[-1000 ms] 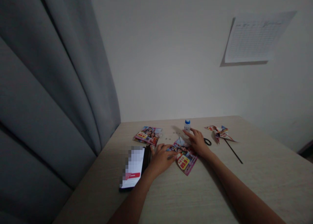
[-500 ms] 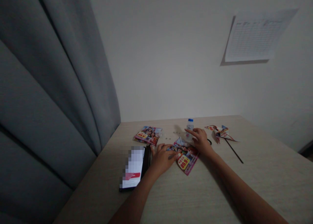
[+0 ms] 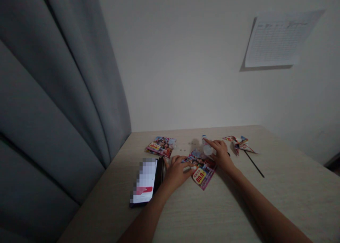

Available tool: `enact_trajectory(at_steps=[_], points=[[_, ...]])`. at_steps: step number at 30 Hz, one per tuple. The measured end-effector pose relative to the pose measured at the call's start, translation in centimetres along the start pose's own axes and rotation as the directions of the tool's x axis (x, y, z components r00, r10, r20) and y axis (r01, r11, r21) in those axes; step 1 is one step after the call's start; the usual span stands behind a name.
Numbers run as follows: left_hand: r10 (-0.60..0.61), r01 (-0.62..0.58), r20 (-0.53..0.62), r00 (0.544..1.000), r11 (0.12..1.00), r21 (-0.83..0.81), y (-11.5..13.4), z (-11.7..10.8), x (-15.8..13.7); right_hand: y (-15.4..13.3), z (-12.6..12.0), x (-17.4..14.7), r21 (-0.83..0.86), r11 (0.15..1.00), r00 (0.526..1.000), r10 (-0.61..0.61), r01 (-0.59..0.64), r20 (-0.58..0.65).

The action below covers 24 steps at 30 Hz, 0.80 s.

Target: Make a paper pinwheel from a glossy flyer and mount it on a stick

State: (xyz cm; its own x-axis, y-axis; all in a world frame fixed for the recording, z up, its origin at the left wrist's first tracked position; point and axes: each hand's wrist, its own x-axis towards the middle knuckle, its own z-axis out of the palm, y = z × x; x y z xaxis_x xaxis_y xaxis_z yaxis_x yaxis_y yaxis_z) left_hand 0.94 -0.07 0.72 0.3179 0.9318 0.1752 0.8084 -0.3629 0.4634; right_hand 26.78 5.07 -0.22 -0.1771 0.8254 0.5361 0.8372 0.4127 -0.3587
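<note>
A small clear bottle (image 3: 207, 150) with a blue cap is in the grip of my right hand (image 3: 221, 154). It is tipped, its round base facing me and its cap pointing away. Below it lies a colourful printed paper (image 3: 202, 174) marked 89.9. My left hand (image 3: 176, 172) rests on the left edge of this paper, fingers spread and thumb on the print. A small pale patch shows between thumb and fingers; I cannot tell what it is. Close to the left wrist lies a phone (image 3: 145, 184) with a lit screen and a dark case.
Another stack of the same printed papers (image 3: 161, 146) lies at the back left. Several tiny bits (image 3: 182, 150) are scattered beside it. A paper pinwheel (image 3: 241, 145) on a black stick (image 3: 255, 164) lies to the right. Behind the table stands a wall with a pinned sheet (image 3: 277, 41).
The bottle, upright before beside my right fingers, is now tilted in my right hand with its base turned toward me. My left hand has stayed in place on the paper.
</note>
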Motion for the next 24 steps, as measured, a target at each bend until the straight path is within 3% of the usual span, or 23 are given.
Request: enact_trajectory(at_steps=[7,16,20,24], points=[[-0.007,0.007,-0.001,1.000,1.000,0.000,-0.1,0.2,0.0,0.2,0.2,0.0,0.067,0.998,0.993,-0.013,0.021,-0.119],[-0.011,0.011,0.009,1.000,1.000,-0.010,0.3,-0.2,-0.1,0.2,-0.3,0.1,0.213,0.975,0.957,0.117,-0.060,-0.266],[-0.015,0.015,0.003,1.000,1.000,-0.017,0.2,-0.1,0.0,-0.2,-0.8,0.1,0.305,0.949,0.951,0.160,-0.075,-0.264],[-0.012,0.012,-0.003,1.000,1.000,-0.022,0.1,0.0,0.0,-1.3,-1.0,-0.1,0.330,0.943,0.970,0.126,-0.052,-0.207]])
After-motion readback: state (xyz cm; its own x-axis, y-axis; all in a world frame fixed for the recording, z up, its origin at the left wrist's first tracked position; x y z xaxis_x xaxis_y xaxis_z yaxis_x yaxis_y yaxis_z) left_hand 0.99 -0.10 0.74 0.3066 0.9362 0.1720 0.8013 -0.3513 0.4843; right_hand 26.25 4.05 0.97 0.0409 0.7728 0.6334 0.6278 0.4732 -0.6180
